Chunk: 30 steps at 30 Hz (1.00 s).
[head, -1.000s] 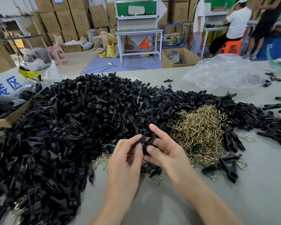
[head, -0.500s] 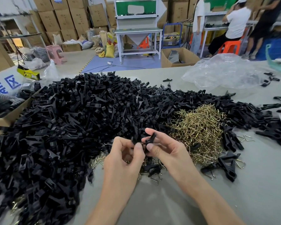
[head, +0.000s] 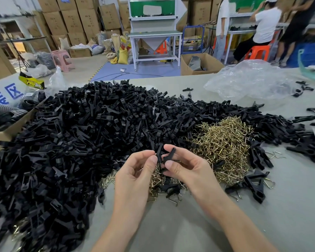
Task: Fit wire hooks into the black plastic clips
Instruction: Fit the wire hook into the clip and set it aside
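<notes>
My left hand and right hand both pinch one black clip, fingers curled. Just right of them: wire hooks heap; clip pile left.

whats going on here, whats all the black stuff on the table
A person is assembling parts at a table. The left hand and right hand pinch a black plastic clip between their fingertips, just above the work surface. Whether a wire is already in it is not visible. Behind the hands lie a big heap of black clips and a pile of brass-coloured wire hooks. A few clips with wires fitted lie to the right.
</notes>
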### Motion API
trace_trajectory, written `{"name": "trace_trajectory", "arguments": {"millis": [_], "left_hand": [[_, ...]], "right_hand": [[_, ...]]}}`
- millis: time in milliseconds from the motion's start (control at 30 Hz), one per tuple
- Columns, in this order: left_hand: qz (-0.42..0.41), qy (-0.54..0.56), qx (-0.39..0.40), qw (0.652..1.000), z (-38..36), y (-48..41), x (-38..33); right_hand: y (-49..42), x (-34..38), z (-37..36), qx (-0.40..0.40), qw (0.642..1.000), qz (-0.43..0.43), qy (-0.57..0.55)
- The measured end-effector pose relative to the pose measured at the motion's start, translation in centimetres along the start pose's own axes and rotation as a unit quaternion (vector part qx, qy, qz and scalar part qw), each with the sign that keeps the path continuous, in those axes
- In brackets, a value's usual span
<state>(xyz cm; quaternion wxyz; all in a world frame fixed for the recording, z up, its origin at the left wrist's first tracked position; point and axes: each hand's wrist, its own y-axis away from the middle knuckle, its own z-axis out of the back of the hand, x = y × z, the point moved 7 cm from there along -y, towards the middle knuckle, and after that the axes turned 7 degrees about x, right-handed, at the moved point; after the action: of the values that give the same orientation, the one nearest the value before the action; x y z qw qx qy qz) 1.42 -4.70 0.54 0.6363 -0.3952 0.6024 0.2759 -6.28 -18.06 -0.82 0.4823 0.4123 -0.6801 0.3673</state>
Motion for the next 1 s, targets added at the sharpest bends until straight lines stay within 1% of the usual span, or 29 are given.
{"name": "trace_trajectory", "arguments": {"millis": [133, 500, 700, 867, 933, 1000], "left_hand": [[0.009, 0.017, -0.003, 1.0, -0.2, 0.1, 0.1], [0.004, 0.017, 0.009, 1.0, -0.5, 0.1, 0.3], [-0.002, -0.009, 0.012, 1.0, -0.6, 0.3, 0.4], [-0.031, -0.055, 0.052, 0.997, -1.4, 0.5, 0.1], [-0.041, -0.065, 0.062, 0.995, -1.6, 0.6, 0.0], [-0.056, -0.08, 0.065, 0.993, -1.7, 0.6, -0.1]], "right_hand": [[0.0, 0.0, -0.1, -0.001, 1.0, 0.0, 0.012], [0.0, 0.0, -0.1, -0.003, 1.0, -0.008, 0.006], [0.0, -0.1, 0.0, -0.003, 1.0, -0.004, 0.005], [-0.1, 0.1, 0.5, -0.011, 1.0, 0.013, 0.01], [-0.2, -0.3, 0.9, -0.018, 1.0, 0.007, -0.012], [-0.3, -0.5, 0.6, -0.005, 1.0, -0.001, -0.022]]}}
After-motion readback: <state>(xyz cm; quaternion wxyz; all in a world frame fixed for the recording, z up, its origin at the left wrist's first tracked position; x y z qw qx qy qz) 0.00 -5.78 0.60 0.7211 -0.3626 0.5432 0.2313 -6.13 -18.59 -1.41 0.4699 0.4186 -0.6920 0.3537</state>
